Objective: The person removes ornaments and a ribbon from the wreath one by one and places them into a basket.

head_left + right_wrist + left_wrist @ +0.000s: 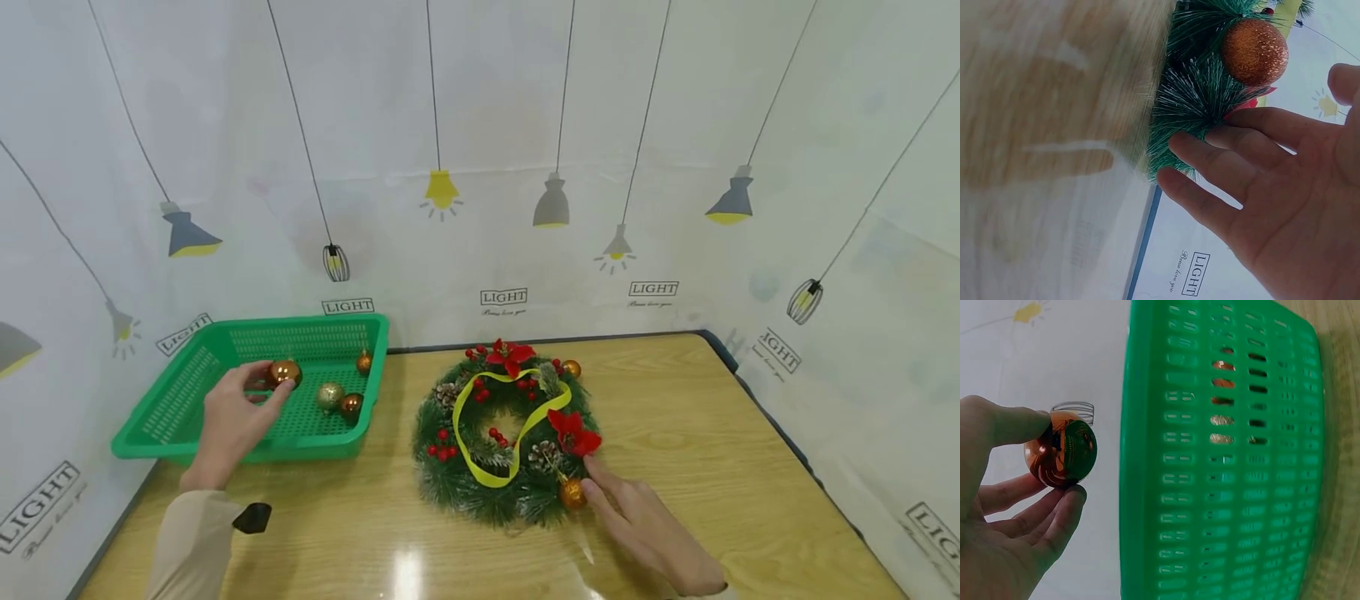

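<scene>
My left hand [238,417] pinches a shiny copper Christmas ball [285,374] between thumb and fingers, held above the green plastic basket [247,452]. In the left wrist view the ball [1060,450] is raised beside the basket wall [1147,487]. A green Christmas wreath [450,492] lies on the table, with red flowers [510,357], pinecones, berries and a loose yellow ribbon [491,481] across it. My right hand [648,525] has its fingers spread at the wreath's right edge, near a glittery orange ball [572,493] on it; in the right wrist view the fingertips meet the green needles.
Inside the basket lie a gold glitter ball [330,397], a copper ball [351,407] and a small orange ball [363,362]. Another orange ball [572,368] sits at the wreath's far right. A lamp-printed sheet [480,258] rises behind the wooden table [675,400].
</scene>
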The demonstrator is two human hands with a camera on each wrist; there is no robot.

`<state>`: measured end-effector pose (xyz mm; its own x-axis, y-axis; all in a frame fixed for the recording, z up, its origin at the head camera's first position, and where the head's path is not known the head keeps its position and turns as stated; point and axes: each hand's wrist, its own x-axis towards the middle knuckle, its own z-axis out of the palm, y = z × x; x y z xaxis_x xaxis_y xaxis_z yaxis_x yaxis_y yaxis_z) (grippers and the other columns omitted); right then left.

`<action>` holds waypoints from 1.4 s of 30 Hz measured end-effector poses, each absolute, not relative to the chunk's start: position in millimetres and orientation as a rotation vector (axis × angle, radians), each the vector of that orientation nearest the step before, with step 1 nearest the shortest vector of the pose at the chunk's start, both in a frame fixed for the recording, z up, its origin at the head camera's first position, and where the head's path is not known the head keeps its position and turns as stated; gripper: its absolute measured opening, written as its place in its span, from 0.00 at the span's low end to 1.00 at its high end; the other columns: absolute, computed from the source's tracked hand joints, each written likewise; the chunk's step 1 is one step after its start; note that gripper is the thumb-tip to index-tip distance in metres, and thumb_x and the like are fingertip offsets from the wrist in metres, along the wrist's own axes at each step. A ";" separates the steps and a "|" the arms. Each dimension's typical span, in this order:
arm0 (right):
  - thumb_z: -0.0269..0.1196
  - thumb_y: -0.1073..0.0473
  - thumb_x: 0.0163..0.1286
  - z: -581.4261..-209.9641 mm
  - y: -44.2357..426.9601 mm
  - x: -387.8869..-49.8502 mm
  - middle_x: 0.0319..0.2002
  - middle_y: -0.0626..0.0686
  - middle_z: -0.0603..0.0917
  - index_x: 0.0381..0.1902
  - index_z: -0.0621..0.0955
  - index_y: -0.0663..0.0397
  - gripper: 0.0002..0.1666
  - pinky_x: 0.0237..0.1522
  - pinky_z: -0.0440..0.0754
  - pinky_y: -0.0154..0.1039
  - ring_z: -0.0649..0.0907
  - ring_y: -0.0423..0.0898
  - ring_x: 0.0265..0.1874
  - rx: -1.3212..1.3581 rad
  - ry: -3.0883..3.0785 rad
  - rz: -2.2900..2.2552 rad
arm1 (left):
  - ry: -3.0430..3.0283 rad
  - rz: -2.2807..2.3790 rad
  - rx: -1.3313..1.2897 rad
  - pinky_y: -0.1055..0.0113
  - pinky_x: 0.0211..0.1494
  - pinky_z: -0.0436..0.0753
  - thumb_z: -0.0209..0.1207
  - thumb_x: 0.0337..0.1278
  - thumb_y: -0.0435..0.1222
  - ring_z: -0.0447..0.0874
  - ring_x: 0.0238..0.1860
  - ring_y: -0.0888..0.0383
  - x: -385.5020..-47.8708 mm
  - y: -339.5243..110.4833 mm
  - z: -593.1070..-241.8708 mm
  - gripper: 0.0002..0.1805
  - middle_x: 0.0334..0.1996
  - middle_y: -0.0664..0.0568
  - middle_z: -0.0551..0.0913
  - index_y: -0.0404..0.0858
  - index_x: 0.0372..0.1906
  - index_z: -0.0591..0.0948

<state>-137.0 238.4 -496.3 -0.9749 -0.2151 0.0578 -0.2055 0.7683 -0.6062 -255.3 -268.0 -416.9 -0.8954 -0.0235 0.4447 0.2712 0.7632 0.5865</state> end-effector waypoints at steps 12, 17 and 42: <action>0.45 0.44 0.84 -494.8 240.5 -137.9 0.70 0.64 0.73 0.73 0.69 0.65 0.34 0.63 0.80 0.55 0.85 0.55 0.56 -0.402 2.930 -1.007 | -2.666 -0.822 -0.156 0.43 0.41 0.86 0.57 0.73 0.43 0.80 0.49 0.35 -264.3 -289.6 -420.6 0.29 0.52 0.30 0.77 0.24 0.65 0.73; 0.45 0.44 0.84 -495.2 240.6 -137.1 0.69 0.64 0.74 0.73 0.69 0.65 0.34 0.64 0.79 0.55 0.82 0.58 0.61 -0.396 2.922 -1.016 | -2.690 -0.805 -0.144 0.40 0.43 0.84 0.58 0.73 0.43 0.80 0.49 0.34 -268.0 -297.0 -421.7 0.29 0.53 0.28 0.77 0.23 0.65 0.72; 0.44 0.42 0.84 -500.7 240.7 -136.0 0.71 0.60 0.71 0.75 0.66 0.64 0.36 0.66 0.78 0.55 0.80 0.55 0.64 -0.374 2.933 -0.979 | -2.675 -0.892 -0.175 0.38 0.51 0.82 0.53 0.76 0.40 0.77 0.55 0.32 -258.8 -290.7 -418.7 0.25 0.58 0.28 0.76 0.25 0.65 0.73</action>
